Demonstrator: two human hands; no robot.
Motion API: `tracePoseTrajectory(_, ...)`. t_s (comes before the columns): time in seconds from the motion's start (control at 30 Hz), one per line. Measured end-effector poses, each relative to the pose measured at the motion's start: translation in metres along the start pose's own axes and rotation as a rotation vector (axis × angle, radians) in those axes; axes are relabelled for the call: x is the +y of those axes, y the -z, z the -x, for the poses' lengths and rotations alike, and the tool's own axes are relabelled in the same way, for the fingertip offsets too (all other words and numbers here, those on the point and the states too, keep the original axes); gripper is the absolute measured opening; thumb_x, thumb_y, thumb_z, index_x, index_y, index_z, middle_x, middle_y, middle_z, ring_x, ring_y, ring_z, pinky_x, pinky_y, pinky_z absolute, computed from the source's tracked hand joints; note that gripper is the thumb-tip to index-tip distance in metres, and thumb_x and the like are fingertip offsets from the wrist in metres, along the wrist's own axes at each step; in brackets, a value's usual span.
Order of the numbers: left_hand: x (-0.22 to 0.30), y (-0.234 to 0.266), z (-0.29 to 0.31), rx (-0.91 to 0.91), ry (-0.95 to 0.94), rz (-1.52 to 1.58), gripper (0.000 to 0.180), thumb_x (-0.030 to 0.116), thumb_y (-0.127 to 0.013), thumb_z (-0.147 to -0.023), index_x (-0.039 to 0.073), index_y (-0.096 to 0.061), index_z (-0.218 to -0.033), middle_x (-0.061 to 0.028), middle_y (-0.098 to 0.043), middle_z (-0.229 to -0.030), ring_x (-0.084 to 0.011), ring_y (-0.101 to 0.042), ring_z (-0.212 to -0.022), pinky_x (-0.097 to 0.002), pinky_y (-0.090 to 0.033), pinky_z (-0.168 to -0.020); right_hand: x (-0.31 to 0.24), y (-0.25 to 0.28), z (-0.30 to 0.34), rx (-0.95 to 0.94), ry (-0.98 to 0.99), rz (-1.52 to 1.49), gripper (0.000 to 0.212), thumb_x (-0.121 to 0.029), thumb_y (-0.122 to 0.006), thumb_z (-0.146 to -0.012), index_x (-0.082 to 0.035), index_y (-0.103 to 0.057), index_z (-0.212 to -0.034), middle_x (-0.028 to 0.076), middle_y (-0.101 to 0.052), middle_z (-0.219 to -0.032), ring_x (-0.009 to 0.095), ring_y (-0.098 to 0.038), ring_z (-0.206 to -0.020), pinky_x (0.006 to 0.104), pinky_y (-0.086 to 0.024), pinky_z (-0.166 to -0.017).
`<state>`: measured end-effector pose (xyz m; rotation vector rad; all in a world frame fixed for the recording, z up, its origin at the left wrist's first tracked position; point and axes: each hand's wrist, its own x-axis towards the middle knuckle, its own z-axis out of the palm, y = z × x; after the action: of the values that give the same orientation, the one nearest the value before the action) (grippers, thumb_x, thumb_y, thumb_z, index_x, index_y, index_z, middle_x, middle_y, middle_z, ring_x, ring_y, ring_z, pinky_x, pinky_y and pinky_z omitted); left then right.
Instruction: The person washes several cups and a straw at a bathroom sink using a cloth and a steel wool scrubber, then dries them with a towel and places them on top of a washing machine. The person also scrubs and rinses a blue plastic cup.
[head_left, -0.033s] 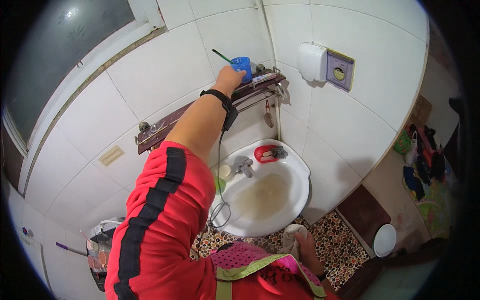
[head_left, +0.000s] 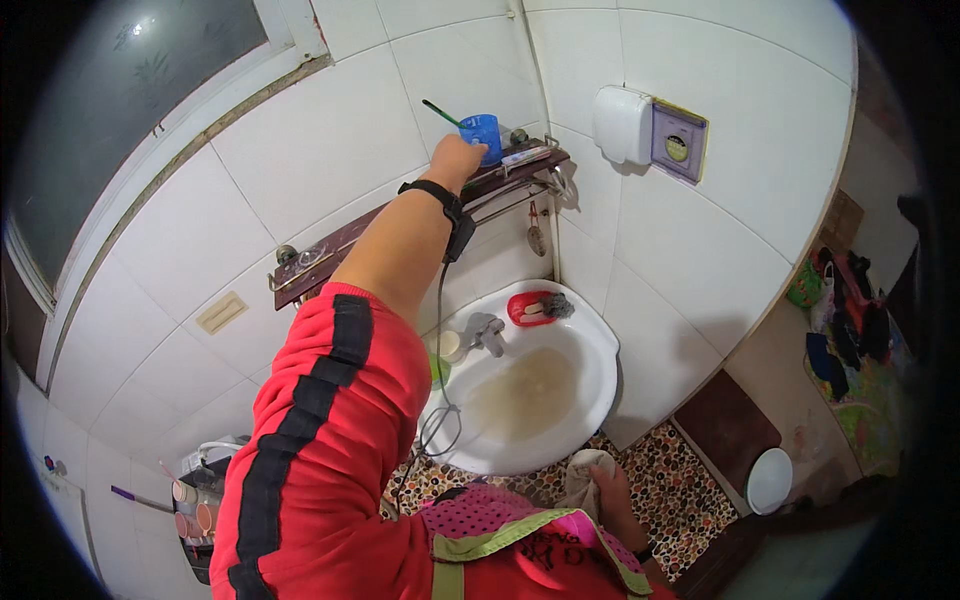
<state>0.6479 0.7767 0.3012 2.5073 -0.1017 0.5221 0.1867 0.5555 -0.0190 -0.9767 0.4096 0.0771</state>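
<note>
Step in hand, as I read it: cup handling at the wall shelf (head_left: pixel 340 247), left arm stretched over the sink (head_left: pixel 603 350). Left hand (head_left: pixel 460 158) is at the shelf's right end, grasping the blue cup (head_left: pixel 482 130) by its near left side as far as I can see; one digit lies across the front, other fingers hidden, so can't judge how firm. Right hand (head_left: pixel 612 490) is low, in front of the sink, closed round a bunched beige cloth (head_left: pixel 583 480). Next move, my judgement: any shift of the cup calls for a level lift clear of the shelf rail, away from the tube beside it, minding the cable (head_left: pixel 440 300) hanging from the left wrist; the long stick leaning out could tip it. Counts, big to small: 1 sink, cloudy brownish water in it; 1 shelf; 1 rack at lower left, contents partly blurred, 3 peach cups (head_left: pixel 207 517) I can make out; 1 cloth; 1 blue cup; 1 faucet (head_left: pixel 488 335) at the sink's back; 1 red dish (head_left: pixel 520 303) right of it on the rim; 1 off-white cup (head_left: pixel 451 345) left of it; 1 grey scrubber (head_left: pixel 558 305) at the dish's right end; 1 tube (head_left: pixel 525 156) lying right of the blue cup; 1 green stick (head_left: pixel 440 110), thinnest, its top slanting left out of the blue cup.
</note>
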Motion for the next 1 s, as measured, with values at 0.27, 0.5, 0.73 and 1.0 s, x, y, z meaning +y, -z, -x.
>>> tracePoseTrajectory(0.27,-0.006,0.008,0.014,-0.018,0.257,0.79,0.017,0.013,-0.058,-0.089,-0.003,-0.058,-0.092,-0.0087,-0.058,-0.075,-0.0178,-0.058,-0.062,-0.0302,-0.052,-0.051,-0.003,0.003,-0.013,-0.095,0.025,0.066,0.04,-0.021,-0.063,-0.085,0.001,-0.054,-0.116,0.011,-0.06,-0.107,0.022,-0.059,-0.092,0.0365,-0.049,-0.076)
tracePoseTrajectory(0.5,-0.027,0.089,0.091,-0.129,-0.086,0.991,0.019,0.017,-0.058,-0.089,-0.002,-0.058,-0.091,-0.0064,-0.058,-0.079,-0.0152,-0.058,-0.067,-0.0286,-0.052,-0.061,-0.021,-0.018,-0.028,-0.154,0.054,0.13,0.039,-0.02,-0.059,-0.086,0.001,-0.05,-0.119,0.01,-0.058,-0.108,0.022,-0.057,-0.095,0.0361,-0.047,-0.081)
tracePoseTrajectory(0.73,-0.085,0.131,0.271,-0.436,-0.035,0.991,0.013,0.013,-0.058,-0.09,0.0,-0.057,-0.093,-0.0037,-0.058,-0.08,-0.0126,-0.059,-0.07,-0.0261,-0.05,-0.066,-0.063,-0.103,-0.041,-0.472,-0.228,-0.336,0.053,-0.04,-0.03,-0.096,-0.002,-0.041,-0.131,0.017,-0.05,-0.127,0.031,-0.05,-0.115,0.0433,-0.038,-0.1)
tracePoseTrajectory(1.0,-0.161,0.114,0.449,-0.461,-0.297,0.669,0.013,0.005,-0.062,-0.083,-0.002,-0.06,-0.093,-0.0097,-0.06,-0.093,-0.0191,-0.058,-0.079,-0.0294,-0.046,-0.069,-0.004,-0.203,-0.04,-0.855,-0.427,-0.132,0.069,-0.056,-0.038,-0.091,-0.002,-0.039,-0.133,0.014,-0.051,-0.127,0.024,-0.053,-0.113,0.0376,-0.043,-0.096)
